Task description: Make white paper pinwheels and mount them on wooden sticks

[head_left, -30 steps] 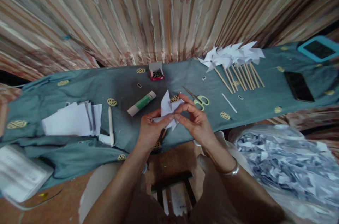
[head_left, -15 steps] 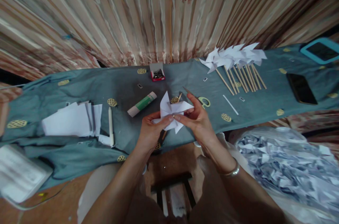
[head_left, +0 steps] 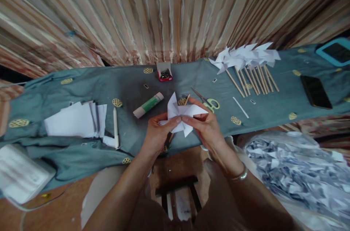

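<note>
A white paper pinwheel (head_left: 175,109) is held between my two hands over the front edge of the table. My left hand (head_left: 158,132) grips its left side, the thumb pressed near the centre. From the other side, my right hand (head_left: 209,125) pinches it, with that thumb also at the centre, so both thumb tips nearly meet there and cover the middle. A wooden stick (head_left: 187,100) pokes out behind the paper. Just beyond my right hand lie green-handled scissors (head_left: 212,104). A glue stick (head_left: 148,105) rests to the left of the pinwheel.
Finished pinwheels on sticks (head_left: 246,58) lie at the back right, near a phone (head_left: 316,91). A small red box of pins (head_left: 165,74) stands at the back. Paper sheets (head_left: 73,120) and a white pen (head_left: 116,125) lie left. A bag of paper pieces (head_left: 295,169) sits at lower right.
My right thumb has slid onto the pinwheel's centre, covering the small shiny pin head seen there before. My right fingers have drawn down behind the paper, and the scissors show more fully.
</note>
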Tool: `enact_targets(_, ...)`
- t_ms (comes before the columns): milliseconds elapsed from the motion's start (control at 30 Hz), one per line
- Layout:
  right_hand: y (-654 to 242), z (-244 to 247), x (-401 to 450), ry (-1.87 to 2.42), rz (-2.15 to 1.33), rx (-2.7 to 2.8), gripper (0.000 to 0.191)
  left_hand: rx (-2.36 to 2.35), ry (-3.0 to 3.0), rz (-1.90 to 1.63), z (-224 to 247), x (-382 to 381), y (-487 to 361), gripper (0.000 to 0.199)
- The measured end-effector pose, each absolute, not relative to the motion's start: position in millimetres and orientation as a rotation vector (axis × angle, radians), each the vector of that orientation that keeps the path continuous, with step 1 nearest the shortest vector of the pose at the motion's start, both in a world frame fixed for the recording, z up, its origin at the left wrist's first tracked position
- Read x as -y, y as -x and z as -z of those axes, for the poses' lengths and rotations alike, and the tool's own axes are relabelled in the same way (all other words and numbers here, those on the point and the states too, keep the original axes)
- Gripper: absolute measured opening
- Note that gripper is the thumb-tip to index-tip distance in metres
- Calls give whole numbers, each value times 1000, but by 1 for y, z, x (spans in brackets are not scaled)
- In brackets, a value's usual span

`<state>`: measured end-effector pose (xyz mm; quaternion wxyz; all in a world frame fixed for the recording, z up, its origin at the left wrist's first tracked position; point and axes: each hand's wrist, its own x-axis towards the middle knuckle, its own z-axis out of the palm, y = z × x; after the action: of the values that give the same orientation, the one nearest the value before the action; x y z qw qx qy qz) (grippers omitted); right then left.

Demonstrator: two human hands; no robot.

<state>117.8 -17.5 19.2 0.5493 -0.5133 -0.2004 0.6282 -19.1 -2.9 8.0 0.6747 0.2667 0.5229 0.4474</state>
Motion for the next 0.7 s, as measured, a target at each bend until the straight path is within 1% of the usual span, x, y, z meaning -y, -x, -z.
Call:
enact_targets(300, -120, -15, 18, 1242, -1448, 527, 83, -1200, -783, -1034, -13, 3, 19, 32)
enact_targets(700, -119, -14, 18, 1229, -1437, 523, 74, -1198, -753, -1080, -13, 6, 17, 34)
